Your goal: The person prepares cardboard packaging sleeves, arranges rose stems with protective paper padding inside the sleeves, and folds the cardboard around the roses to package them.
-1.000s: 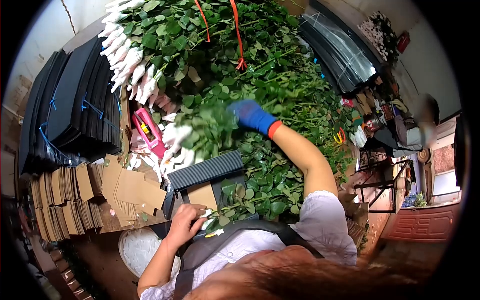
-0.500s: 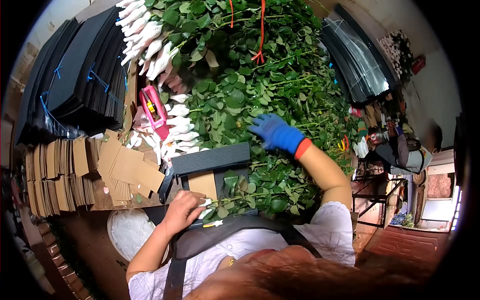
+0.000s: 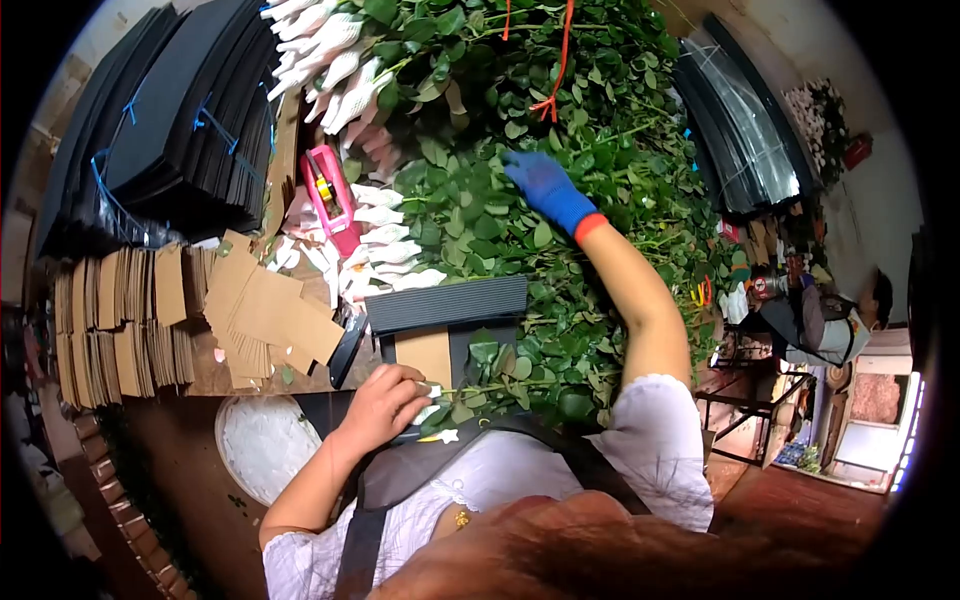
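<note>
My bare left hand (image 3: 380, 410) is at the front edge of the work table, its fingers curled at the head end of a leafy rose stem (image 3: 520, 388) with white wrapping showing at the fingertips. Behind that hand, a black corrugated board (image 3: 450, 303) stands with a brown cardboard piece (image 3: 424, 355) below its ridged edge. My right hand (image 3: 548, 190), in a blue glove with a red cuff, reaches over the pile of leafy rose stems (image 3: 620, 190), fingers stretched out and nothing visible in them. White-netted rose heads (image 3: 388, 235) line the pile's left side.
A pink tape dispenser (image 3: 330, 200) sits left of the rose heads. Brown cardboard pieces (image 3: 270, 310) lie loose beside stacked ones. Black board stacks (image 3: 190, 120) stand at back left, more (image 3: 745, 120) at right. A white-filled round bin (image 3: 262, 450) is below the table. Another person (image 3: 830, 325) is far right.
My right hand has moved farther away over the leaves, its arm straighter. The left hand stays at the rose by the board. The whole view has shifted slightly.
</note>
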Demonstrator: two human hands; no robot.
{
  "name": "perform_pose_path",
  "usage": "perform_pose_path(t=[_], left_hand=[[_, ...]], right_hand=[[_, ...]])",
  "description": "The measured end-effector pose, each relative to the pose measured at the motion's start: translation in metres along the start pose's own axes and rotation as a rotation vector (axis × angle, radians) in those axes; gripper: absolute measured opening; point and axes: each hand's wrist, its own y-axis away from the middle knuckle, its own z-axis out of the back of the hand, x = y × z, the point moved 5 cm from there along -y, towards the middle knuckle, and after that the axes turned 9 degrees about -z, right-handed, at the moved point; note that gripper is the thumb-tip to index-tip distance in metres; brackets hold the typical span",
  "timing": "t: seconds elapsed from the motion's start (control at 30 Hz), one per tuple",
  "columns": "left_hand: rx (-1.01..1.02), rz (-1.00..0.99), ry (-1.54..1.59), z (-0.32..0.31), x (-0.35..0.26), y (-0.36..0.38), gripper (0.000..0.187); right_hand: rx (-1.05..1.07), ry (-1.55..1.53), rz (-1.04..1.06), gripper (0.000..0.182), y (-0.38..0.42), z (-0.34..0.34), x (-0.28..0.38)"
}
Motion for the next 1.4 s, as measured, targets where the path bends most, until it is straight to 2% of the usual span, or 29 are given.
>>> perform_pose_path(t=[0.07,0.13,0.2,0.27,0.3,0.43,0.5,0.53,0.57,0.63,0.67,0.73,0.77,0.83,0.9,0.93,0.97,1.0,1.03,1.07,1.17,1.23,1.3,1.37,1.4], left_hand=[[-0.009,0.0,0.026,-0.001,0.003,0.002,0.013],[-0.019,-0.028,0.024,-0.002,0.002,0.001,0.013],[0.013,-0.028,0.008,-0.001,0.002,0.002,0.016],[0.007,-0.058,-0.005,-0.003,0.003,0.004,0.016],[0.015,-0.065,-0.012,-0.004,0.003,0.004,0.016],[-0.005,-0.068,0.004,-0.001,0.004,0.003,0.015],[-0.016,-0.063,0.01,-0.004,0.003,0.004,0.015],[-0.032,-0.059,0.035,-0.004,0.004,0.004,0.014],[-0.022,-0.039,0.024,-0.005,0.004,0.004,0.014],[-0.047,-0.051,-0.026,-0.006,0.005,0.007,0.015],[-0.049,-0.053,-0.023,-0.009,0.009,0.009,0.015],[-0.026,-0.077,0.005,-0.006,0.004,0.005,0.015],[0.009,-0.021,-0.001,-0.004,0.003,0.004,0.013],[0.004,-0.034,-0.008,-0.004,0.003,0.004,0.014],[0.012,-0.033,0.012,-0.009,0.008,0.006,0.015],[0.029,-0.021,0.033,-0.011,0.011,0.009,0.016],[-0.123,-0.12,0.116,0.002,0.005,0.008,0.013],[-0.024,-0.053,-0.012,-0.002,-0.001,0.003,0.016],[-0.024,-0.055,-0.004,-0.003,-0.001,0.003,0.016],[-0.02,-0.059,0.002,-0.004,0.001,0.004,0.016],[-0.012,-0.053,0.004,-0.004,0.001,0.006,0.016],[0.004,-0.042,-0.005,-0.005,0.004,0.005,0.015],[0.012,-0.041,-0.014,-0.006,0.003,0.007,0.014],[0.0,-0.055,-0.012,-0.006,0.004,0.007,0.014],[-0.004,-0.064,-0.012,-0.007,0.005,0.008,0.014]], right_hand=[[-0.116,-0.062,0.165,0.023,0.028,0.014,-0.004],[-0.035,0.078,0.086,0.026,0.03,0.059,-0.021],[-0.271,0.153,-0.055,0.033,0.026,0.145,-0.016],[-0.479,0.06,-0.025,0.043,0.032,0.191,-0.005],[-0.42,0.025,-0.007,0.051,0.029,0.188,-0.005],[-0.612,-0.369,-0.021,0.056,0.031,0.204,0.016],[-0.67,-0.553,0.183,0.052,0.03,0.244,0.07],[-0.634,-0.548,0.266,0.045,0.032,0.257,0.099],[-0.566,-0.543,0.364,0.047,0.035,0.255,0.125],[-0.427,-0.391,0.433,0.037,0.045,0.259,0.172],[-0.471,-0.322,0.425,0.039,0.049,0.249,0.181],[-0.441,-0.233,0.404,0.03,0.049,0.221,0.17],[-0.408,-0.242,0.34,0.033,0.053,0.214,0.16],[-0.344,-0.257,0.223,0.04,0.068,0.21,0.125],[-0.519,-0.278,0.149,0.033,0.1,0.232,0.101],[-0.598,-0.347,0.088,0.035,0.118,0.243,0.086],[-0.628,-0.498,0.043,0.032,0.137,0.253,0.068],[-0.566,-0.947,-0.212,0.032,0.162,0.235,0.03],[-0.624,-1.438,-0.461,0.038,0.193,0.213,-0.005],[-0.894,-1.519,-0.333,0.048,0.217,0.208,-0.037],[-1.356,-1.146,-0.781,0.04,0.318,0.181,-0.143],[-1.276,-1.304,-0.697,0.04,0.337,0.248,-0.132],[-1.397,-1.436,-0.41,0.034,0.355,0.27,-0.142],[-1.202,-0.847,-0.486,0.038,0.366,0.281,-0.143],[-1.069,-0.37,-0.645,0.04,0.355,0.304,-0.118]])
